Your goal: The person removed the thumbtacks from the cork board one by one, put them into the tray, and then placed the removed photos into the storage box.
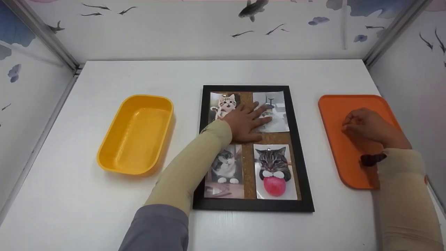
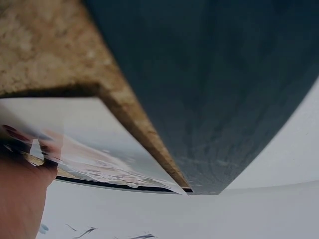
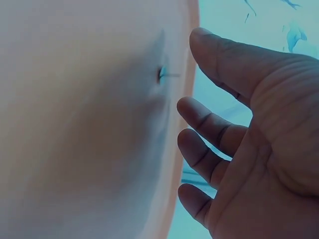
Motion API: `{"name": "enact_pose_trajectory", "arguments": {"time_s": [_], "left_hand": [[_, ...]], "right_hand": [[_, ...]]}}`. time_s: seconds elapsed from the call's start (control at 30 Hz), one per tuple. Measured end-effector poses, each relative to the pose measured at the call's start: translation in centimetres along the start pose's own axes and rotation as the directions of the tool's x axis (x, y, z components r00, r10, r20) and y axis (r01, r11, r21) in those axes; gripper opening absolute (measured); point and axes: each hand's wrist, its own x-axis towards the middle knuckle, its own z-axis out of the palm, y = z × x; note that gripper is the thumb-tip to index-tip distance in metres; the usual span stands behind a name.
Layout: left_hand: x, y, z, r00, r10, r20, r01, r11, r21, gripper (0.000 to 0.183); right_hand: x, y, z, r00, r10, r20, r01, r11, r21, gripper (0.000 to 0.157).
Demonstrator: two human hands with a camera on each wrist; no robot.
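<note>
A black-framed corkboard (image 1: 249,174) bears several cat photos. My left hand (image 1: 245,123) lies over its upper part with fingers spread, touching the upper right photo (image 1: 278,120) and partly covering the upper left kitten photo (image 1: 223,103). Below are a grey-and-white cat photo (image 1: 224,174) and one of a tabby with a pink ball (image 1: 275,170); a small pin head shows near its top. Above the orange tray (image 1: 334,115) hovers my right hand (image 1: 371,125), its fingers loosely bent and thumb apart, holding nothing visible. A small pin (image 3: 162,74) stands on the tray in the right wrist view.
To the left of the board stands a yellow plastic bin (image 1: 137,139). All rest on a white table (image 1: 188,75), enclosed by panels (image 1: 195,35) printed with fish. A small dark object (image 1: 371,160) is at the right wrist.
</note>
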Motion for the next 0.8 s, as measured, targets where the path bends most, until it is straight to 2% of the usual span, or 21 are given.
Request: {"name": "enact_pose_trajectory", "arguments": {"time_s": [0.13, 0.27, 0.53, 0.67, 0.8], "left_hand": [[0.0, 0.0, 0.0, 1.0, 0.0, 0.001, 0.0, 1.0, -0.006, 0.075], [-0.1, 0.0, -0.1, 1.0, -0.003, 0.001, 0.003, 1.0, -0.012, 0.075], [-0.2, 0.3, -0.5, 1.0, -0.008, -0.004, 0.008, 1.0, -0.005, 0.076], [-0.2, 0.3, -0.4, 1.0, -0.007, -0.001, 0.007, 1.0, 0.012, 0.075], [-0.2, 0.2, -0.3, 1.0, -0.007, -0.003, 0.007, 1.0, 0.011, 0.075]], "right_hand": [[0.4, -1.1, -0.1, 0.999, -0.049, -0.008, 0.049, 0.998, -0.024, 0.008], [0.7, -2.4, -0.1, 0.999, -0.041, 0.01, 0.042, 0.998, -0.053, 0.009], [1.6, -4.1, 0.2, 0.995, -0.094, 0.042, 0.098, 0.992, -0.08, 0.021], [2.1, -5.3, 0.3, 0.994, -0.083, 0.068, 0.089, 0.992, -0.089, 0.025], [2.8, -6.7, 0.3, 0.995, -0.07, 0.075, 0.077, 0.993, -0.095, 0.022]]}}
